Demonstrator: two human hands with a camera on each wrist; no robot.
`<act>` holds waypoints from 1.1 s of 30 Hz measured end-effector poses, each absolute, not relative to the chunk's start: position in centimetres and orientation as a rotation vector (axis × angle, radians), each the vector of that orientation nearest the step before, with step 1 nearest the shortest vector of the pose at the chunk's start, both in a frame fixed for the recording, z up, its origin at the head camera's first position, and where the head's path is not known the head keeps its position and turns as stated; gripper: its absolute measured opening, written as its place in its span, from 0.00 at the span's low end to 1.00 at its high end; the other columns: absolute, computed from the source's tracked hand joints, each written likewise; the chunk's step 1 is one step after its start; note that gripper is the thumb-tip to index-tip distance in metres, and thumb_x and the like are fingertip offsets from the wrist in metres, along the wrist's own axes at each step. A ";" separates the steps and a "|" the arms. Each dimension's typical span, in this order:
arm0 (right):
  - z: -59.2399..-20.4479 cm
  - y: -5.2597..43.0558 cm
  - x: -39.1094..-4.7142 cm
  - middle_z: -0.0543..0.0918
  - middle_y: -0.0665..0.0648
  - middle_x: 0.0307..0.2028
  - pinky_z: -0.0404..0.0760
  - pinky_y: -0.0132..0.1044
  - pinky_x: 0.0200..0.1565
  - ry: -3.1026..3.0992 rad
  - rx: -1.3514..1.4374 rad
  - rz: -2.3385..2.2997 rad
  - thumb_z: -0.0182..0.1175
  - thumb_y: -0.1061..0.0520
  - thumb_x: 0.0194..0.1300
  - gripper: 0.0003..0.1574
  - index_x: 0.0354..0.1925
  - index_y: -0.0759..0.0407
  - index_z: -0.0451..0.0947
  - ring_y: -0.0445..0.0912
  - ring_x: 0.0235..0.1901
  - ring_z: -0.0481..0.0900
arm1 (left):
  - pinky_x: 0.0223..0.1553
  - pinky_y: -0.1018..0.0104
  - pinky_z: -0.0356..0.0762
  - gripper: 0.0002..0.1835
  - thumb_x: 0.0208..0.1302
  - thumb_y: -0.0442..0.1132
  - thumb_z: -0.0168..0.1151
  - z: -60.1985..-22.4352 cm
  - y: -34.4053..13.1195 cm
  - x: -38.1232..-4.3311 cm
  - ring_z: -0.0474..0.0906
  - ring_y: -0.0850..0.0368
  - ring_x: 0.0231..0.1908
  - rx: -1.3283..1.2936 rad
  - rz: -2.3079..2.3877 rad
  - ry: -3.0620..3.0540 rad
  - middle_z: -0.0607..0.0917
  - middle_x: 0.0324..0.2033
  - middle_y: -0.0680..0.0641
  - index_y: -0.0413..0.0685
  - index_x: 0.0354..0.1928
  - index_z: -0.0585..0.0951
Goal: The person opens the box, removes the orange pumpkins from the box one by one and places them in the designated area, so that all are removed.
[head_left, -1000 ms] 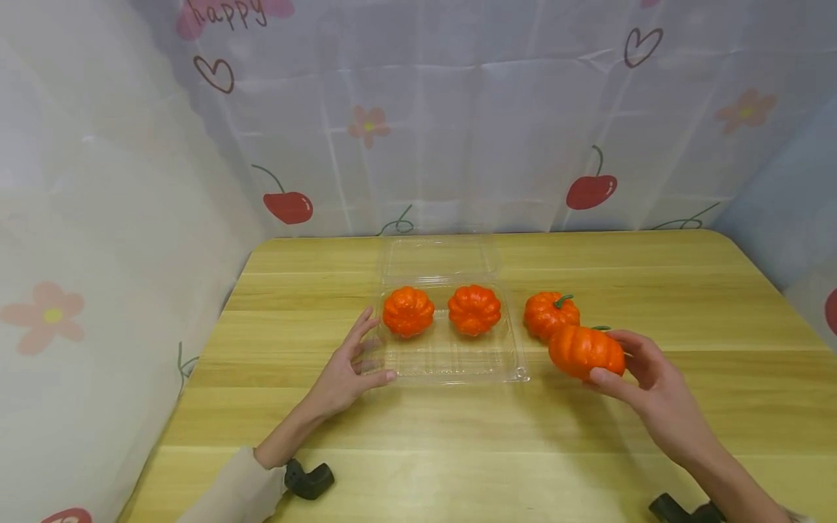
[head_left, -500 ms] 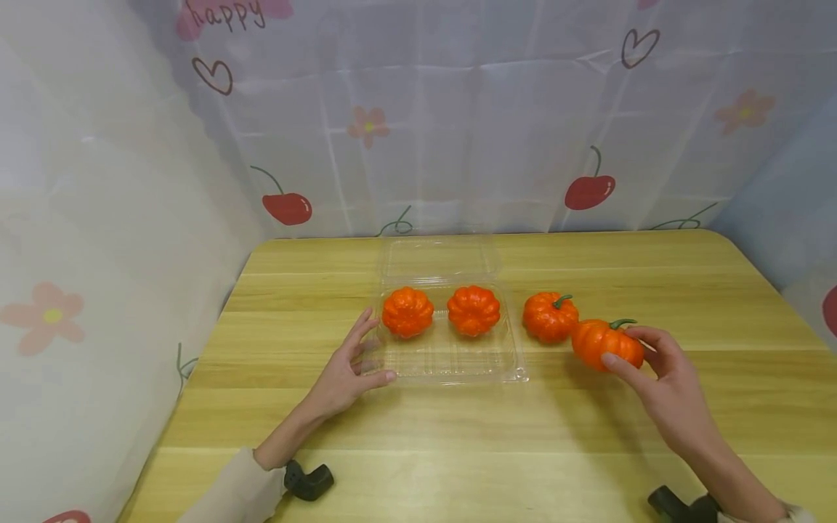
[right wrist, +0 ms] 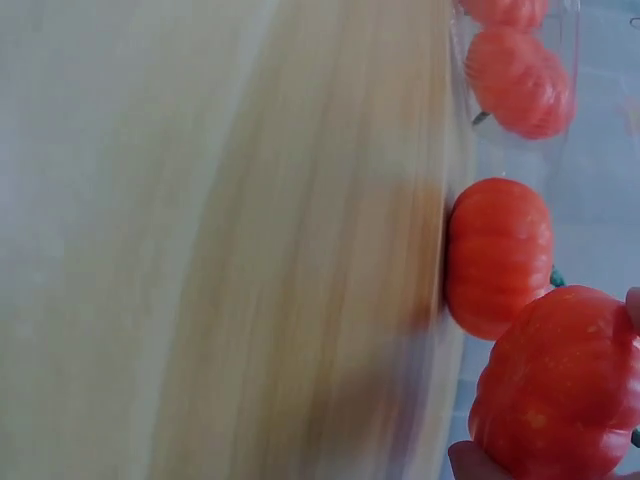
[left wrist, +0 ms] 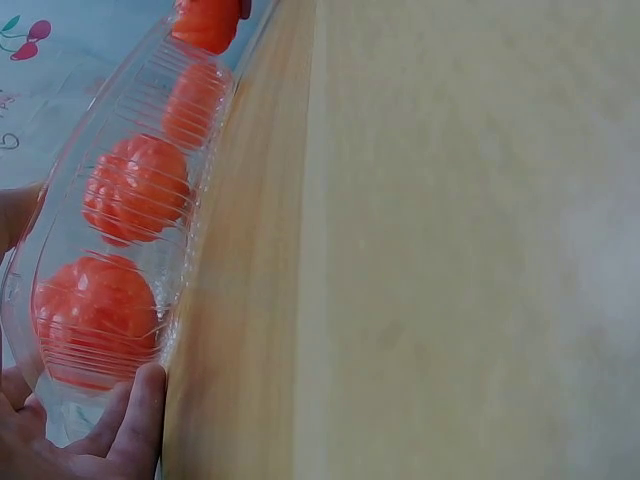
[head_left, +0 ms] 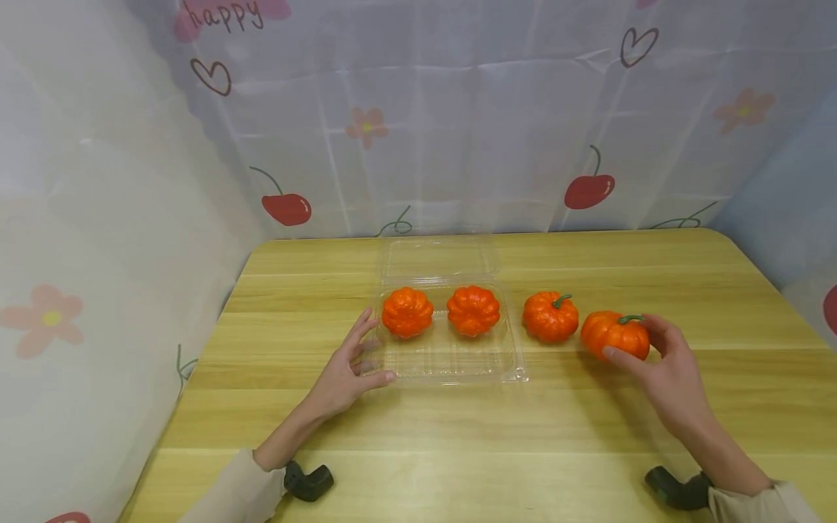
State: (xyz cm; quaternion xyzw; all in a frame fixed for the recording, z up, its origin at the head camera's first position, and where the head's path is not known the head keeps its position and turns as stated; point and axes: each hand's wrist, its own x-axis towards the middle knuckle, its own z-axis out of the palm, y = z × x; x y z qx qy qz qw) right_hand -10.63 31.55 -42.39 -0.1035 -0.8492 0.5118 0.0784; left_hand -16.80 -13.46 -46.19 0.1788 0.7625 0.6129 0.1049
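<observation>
I see the right hand's (head_left: 670, 374) fingers gripping a green-stemmed orange pumpkin (head_left: 609, 335) from its right side, just beside a second pumpkin (head_left: 549, 319); the left hand's (head_left: 341, 375) fingers lie spread against the clear plastic clamshell (head_left: 451, 360).

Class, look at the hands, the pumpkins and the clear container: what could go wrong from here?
The glossy, rounded held pumpkin could slip from the right hand and roll.
It might also knock the loose pumpkin close beside it on the table.
The clear container, with the left hand only at its left side, may shift if bumped.
</observation>
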 end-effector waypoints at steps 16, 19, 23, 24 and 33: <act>-44.0 32.8 -13.7 0.66 0.72 0.62 0.69 0.24 0.49 -2.622 -0.209 1.419 0.67 0.54 0.65 0.45 0.69 0.74 0.58 0.60 0.57 0.65 | 0.60 0.48 0.72 0.53 0.58 0.34 0.73 -46.0 -13.4 -16.7 0.61 0.39 0.68 0.524 1.821 2.226 0.52 0.76 0.50 0.60 0.79 0.50; -44.0 32.9 -14.2 0.59 0.74 0.68 0.68 0.45 0.62 -2.627 -0.246 1.472 0.66 0.53 0.66 0.52 0.73 0.73 0.48 0.65 0.61 0.62 | 0.60 0.48 0.72 0.54 0.58 0.35 0.73 -46.0 -13.4 -16.7 0.61 0.39 0.68 0.521 1.826 2.226 0.53 0.76 0.49 0.60 0.79 0.49; -44.1 33.0 -14.7 0.55 0.75 0.70 0.60 0.63 0.63 -2.632 -0.248 1.519 0.66 0.52 0.66 0.55 0.74 0.72 0.44 0.67 0.64 0.58 | 0.60 0.48 0.71 0.54 0.58 0.35 0.73 -46.1 -13.4 -16.7 0.61 0.39 0.68 0.522 1.830 2.219 0.53 0.76 0.48 0.60 0.79 0.49; -44.1 33.0 -14.7 0.56 0.75 0.70 0.61 0.63 0.63 -2.641 -0.241 1.519 0.66 0.52 0.66 0.55 0.74 0.71 0.45 0.67 0.64 0.59 | 0.61 0.47 0.71 0.54 0.58 0.35 0.73 -46.1 -13.4 -16.7 0.61 0.39 0.68 0.521 1.830 2.220 0.52 0.76 0.48 0.60 0.79 0.49; -44.3 33.0 -15.1 0.57 0.78 0.68 0.66 0.60 0.59 -2.701 -0.222 1.485 0.67 0.54 0.65 0.55 0.74 0.72 0.44 0.68 0.62 0.61 | 0.60 0.47 0.71 0.54 0.57 0.36 0.74 -46.3 -13.5 -16.7 0.61 0.39 0.68 0.523 1.826 2.229 0.53 0.76 0.50 0.61 0.79 0.49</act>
